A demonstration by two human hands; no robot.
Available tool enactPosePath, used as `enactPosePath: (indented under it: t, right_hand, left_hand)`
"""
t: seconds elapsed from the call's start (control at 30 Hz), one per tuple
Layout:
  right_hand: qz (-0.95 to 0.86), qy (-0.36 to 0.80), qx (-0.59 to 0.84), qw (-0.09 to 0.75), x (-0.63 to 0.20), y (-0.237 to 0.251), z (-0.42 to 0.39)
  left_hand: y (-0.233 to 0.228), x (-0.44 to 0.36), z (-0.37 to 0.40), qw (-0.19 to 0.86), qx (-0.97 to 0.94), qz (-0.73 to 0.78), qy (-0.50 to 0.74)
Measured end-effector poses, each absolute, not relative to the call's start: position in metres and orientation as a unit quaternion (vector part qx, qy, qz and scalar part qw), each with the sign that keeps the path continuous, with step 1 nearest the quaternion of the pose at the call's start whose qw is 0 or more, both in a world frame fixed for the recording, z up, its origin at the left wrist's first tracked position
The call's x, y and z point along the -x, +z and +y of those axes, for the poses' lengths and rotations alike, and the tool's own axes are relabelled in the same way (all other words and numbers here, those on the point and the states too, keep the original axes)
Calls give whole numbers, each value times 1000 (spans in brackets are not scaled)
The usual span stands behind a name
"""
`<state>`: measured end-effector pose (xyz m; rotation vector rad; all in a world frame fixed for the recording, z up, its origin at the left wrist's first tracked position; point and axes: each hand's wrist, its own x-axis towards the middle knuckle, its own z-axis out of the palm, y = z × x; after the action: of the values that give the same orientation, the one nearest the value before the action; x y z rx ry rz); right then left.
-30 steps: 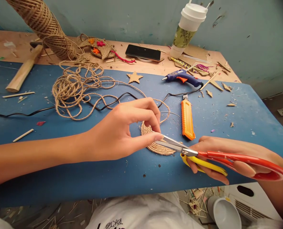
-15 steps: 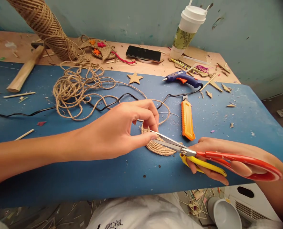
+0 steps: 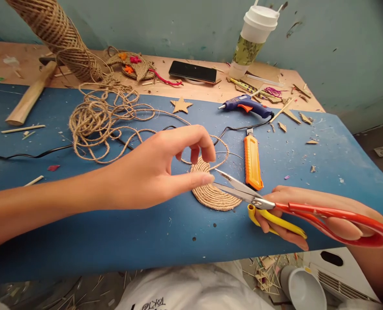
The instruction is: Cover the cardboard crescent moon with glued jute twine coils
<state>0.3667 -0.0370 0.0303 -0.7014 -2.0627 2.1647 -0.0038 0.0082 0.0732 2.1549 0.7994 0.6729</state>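
Twine disc (image 3: 215, 199) lies near an orange cutter (image 3: 253, 161), partly hidden by unclenched left grip (image 3: 157, 168); right grip (image 3: 320, 196) clasps scissors (image 3: 257, 202).

Your right hand (image 3: 320, 196) holds red-and-yellow-handled scissors (image 3: 258, 203), blades parted, over the coiled jute disc (image 3: 219, 198); your left hand (image 3: 162, 161), thumb and fingers apart, is near the blade tips. An orange utility knife (image 3: 253, 161) and blue glue gun (image 3: 256, 106) lie farther right.
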Motion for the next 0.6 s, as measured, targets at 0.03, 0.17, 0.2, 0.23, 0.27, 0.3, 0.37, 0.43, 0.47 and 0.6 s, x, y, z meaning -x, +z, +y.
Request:
enactPosePath:
  t: [0.03,0.17,0.2,0.23,0.27,0.3,0.37,0.43,0.47,0.6]
  right_hand:
    - [-649,724,232,32,-366,30,-36]
    - [-622,744,245,11,-360,30,-35]
    - [-625,741,247,9,-359,31,-35]
    - [-629,736,252,7,-357,32,-35]
    - [-632,729,262,6,-356,34,-35]
    - [-633,726,270,3,-355,36,-35]
    - [-631,721,286,-12,-355,41,-36]
    - [-622,724,298,-25,-355,44,-36]
    - [-619,724,302,-31,-356,45,-36]
    - [-611,723,319,-43,-359,44,-38]
  left_hand:
    - [71,2,6,381,-830,304,270]
    - [68,-4,-1,451,-791,295,290]
    - [68,-4,-3,464,-781,300,292]
    - [69,-5,-4,476,-771,306,293]
    - [69,-5,-5,486,-762,310,295]
    - [69,-6,-6,495,-753,316,296]
    - [68,-7,-7,504,-740,329,300]
    - [67,-8,-8,506,-733,338,303]
    - [66,-9,-8,507,-731,340,305]
    - [63,-9,-10,507,-724,345,315]
